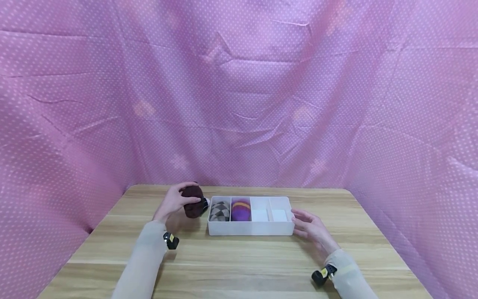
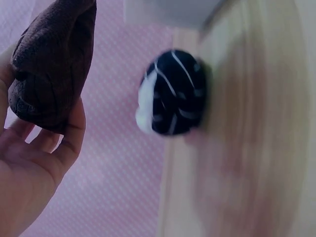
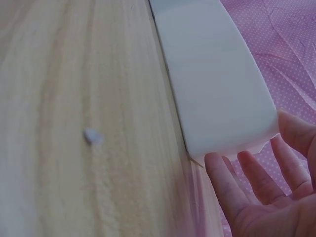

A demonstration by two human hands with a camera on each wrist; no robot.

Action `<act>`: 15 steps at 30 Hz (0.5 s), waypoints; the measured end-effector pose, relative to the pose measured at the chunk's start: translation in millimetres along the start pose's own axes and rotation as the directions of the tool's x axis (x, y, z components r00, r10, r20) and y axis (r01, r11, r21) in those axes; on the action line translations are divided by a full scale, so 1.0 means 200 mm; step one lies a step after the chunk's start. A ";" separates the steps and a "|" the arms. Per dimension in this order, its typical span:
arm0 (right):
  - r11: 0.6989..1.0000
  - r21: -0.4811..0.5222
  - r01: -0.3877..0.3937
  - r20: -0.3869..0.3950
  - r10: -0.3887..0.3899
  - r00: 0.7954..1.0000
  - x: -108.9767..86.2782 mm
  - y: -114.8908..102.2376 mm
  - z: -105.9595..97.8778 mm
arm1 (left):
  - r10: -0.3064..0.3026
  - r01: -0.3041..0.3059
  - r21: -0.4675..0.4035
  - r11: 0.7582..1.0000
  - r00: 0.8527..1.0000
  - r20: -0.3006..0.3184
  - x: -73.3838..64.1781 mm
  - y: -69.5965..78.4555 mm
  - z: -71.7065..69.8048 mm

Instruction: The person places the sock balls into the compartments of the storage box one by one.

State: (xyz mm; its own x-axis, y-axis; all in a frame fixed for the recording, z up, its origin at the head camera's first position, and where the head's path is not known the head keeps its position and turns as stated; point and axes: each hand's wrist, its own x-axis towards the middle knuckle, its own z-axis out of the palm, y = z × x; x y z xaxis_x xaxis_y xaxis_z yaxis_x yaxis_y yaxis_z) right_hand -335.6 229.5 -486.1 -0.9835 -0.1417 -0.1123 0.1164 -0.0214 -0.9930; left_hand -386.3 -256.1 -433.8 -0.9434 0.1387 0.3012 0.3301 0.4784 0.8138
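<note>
My left hand (image 1: 175,201) grips a dark brown rolled sock (image 1: 193,202) above the table, left of a white divided box (image 1: 250,228). Ribbed cloth of this bundle fills the upper left of the left wrist view, fingers curved beneath it. A black rolled sock (image 2: 178,91) with white stripes and a white patch lies on the table by the box's left end. Inside the box, a checkered grey and brown rolled sock (image 1: 219,211) sits in the leftmost compartment, a purple one (image 1: 241,211) with an orange band beside it. My right hand (image 1: 311,226) rests its extended fingers against the box's right end.
The two right compartments of the box show bare white floor. Pink dotted cloth (image 1: 254,104) hangs behind and on both sides of the wooden table (image 1: 239,265). A small pale speck (image 3: 92,136) shows on the wood in the right wrist view.
</note>
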 end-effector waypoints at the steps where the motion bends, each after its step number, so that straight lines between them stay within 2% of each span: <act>1: 1.000 0.001 -0.001 -0.001 0.001 1.000 0.00 0.00 0.00 | 0.002 -0.001 -0.015 1.000 1.000 0.003 0.01 0.01 0.01; 11: 1.000 -0.015 0.002 0.007 -0.002 1.000 0.00 0.00 0.01 | 0.021 -0.019 -0.109 0.994 1.000 0.009 0.08 0.10 0.15; 15: 1.000 -0.009 0.001 0.001 -0.001 1.000 0.00 -0.01 0.01 | 0.042 -0.037 -0.151 0.988 0.999 0.029 0.08 0.23 0.19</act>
State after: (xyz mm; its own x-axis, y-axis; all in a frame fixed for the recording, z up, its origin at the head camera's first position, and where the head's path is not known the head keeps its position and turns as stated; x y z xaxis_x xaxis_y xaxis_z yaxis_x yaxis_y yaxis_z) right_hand -334.9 228.5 -484.9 -0.9834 -0.1427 -0.1117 0.1146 -0.0124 -0.9933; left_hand -388.6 -198.2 -411.1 -0.9294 0.1832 0.3205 0.3656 0.3361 0.8680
